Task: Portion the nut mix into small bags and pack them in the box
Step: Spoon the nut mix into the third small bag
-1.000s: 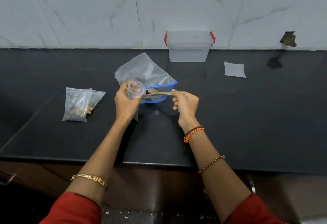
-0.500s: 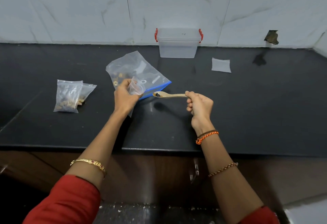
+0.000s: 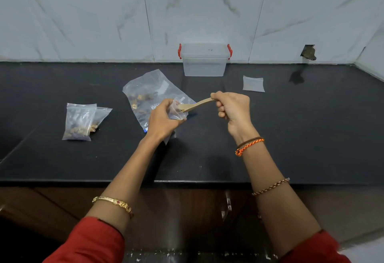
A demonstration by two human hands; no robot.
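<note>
Left hand (image 3: 164, 117) grips a small bag (image 3: 176, 111) by its mouth, fingers curled round the thin film, held above the worktop (image 3: 291, 138). Right hand (image 3: 232, 109) pinches the handle end of a wooden spoon (image 3: 196, 104); the spoon bowl sits at the mouth of the small bag, tilted slightly down toward it. What load the bowl carries is too small to tell

Handling, judged: the small bag is light, limp, slippery film; it will collapse unless the mouth is held open at the rim, so the grip belongs at the top edge, not the body. The spoon is stiff and light, and the hold at the far end of the handle gives reach but little control of tilt. Nuts are loose and will roll off if the bowl tips before it is inside the mouth

Nut mix: large bag (image 3: 145, 94) lies flat on the worktop just behind the left hand, some nuts visible inside

Surroundings: 2 filled bags (image 3: 80, 122) lie overlapping, well to the left. Box (image 3: 204, 60) stands at the back against the tiled wall, lid on with red clips; it must be opened before packing. 1 empty bag (image 3: 253, 84) lies flat to the right of the box. Nothing stands between the hands and the box
</note>
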